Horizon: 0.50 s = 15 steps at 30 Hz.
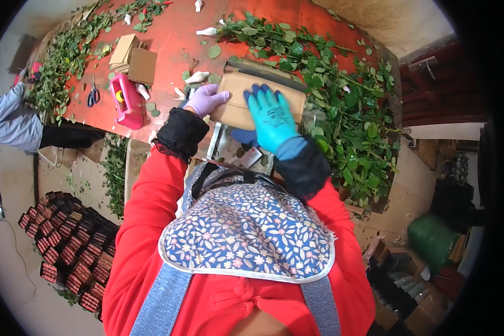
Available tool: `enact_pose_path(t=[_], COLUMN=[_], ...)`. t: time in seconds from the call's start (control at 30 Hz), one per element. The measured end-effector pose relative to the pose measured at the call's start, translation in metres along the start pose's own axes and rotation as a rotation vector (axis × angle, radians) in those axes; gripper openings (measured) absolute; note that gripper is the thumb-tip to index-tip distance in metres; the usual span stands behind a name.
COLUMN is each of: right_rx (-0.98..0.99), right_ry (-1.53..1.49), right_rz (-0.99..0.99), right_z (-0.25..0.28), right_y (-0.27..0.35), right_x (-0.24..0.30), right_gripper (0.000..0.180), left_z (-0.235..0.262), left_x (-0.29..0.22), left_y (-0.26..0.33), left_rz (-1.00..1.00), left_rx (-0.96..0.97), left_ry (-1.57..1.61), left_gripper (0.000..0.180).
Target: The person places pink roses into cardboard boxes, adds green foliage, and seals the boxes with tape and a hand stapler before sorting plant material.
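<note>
A flat brown cardboard sheet (233, 85) lies in a shallow metal frame (252, 67) at the table edge before me. My left hand (206, 101), in a purple glove, is closed at the sheet's left edge, seeming to pinch it. In a teal and dark blue glove, my right hand (271, 117) lies flat on the sheet with its fingers spread. Below it, between metal rails, rest a small white printed card (251, 157) and a dark blue piece (243, 136), partly covered by my right hand. White bud-shaped pieces (197, 77) lie left of the frame.
Leafy green stems (347, 106) heap along the right and far left of the red table (179, 33). At the left are a pink tape dispenser (126, 102), scissors (93, 93) and stacked cardboard pieces (134, 60). Bundled stems (67, 241) stand on the floor; a co-worker's sleeve (14, 120) shows left.
</note>
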State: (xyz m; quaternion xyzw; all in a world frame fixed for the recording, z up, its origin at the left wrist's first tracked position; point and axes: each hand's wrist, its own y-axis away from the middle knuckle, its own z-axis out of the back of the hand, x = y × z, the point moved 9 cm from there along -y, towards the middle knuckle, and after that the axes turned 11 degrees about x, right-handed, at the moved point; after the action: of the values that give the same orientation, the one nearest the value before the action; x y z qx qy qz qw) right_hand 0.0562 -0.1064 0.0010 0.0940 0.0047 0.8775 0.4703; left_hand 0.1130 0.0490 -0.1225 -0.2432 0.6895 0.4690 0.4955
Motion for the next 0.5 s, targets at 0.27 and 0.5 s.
enact_pose_path(t=[0.27,0.5], right_rx=[0.083,0.149], right_ry=[-0.027,-0.001], right_rz=[-0.134,-0.199], right_z=[-0.009,-0.006], right_y=[0.007,0.020], right_x=[0.014,0.010], right_gripper=[0.088,0.087], left_z=[-0.023,0.013], left_x=[-0.013,-0.003], left_y=[0.024,0.039], left_rz=[0.031,-0.102], left_rx=[0.108,-0.053], left_ry=[0.178,0.066], left_gripper=[0.024,0.026])
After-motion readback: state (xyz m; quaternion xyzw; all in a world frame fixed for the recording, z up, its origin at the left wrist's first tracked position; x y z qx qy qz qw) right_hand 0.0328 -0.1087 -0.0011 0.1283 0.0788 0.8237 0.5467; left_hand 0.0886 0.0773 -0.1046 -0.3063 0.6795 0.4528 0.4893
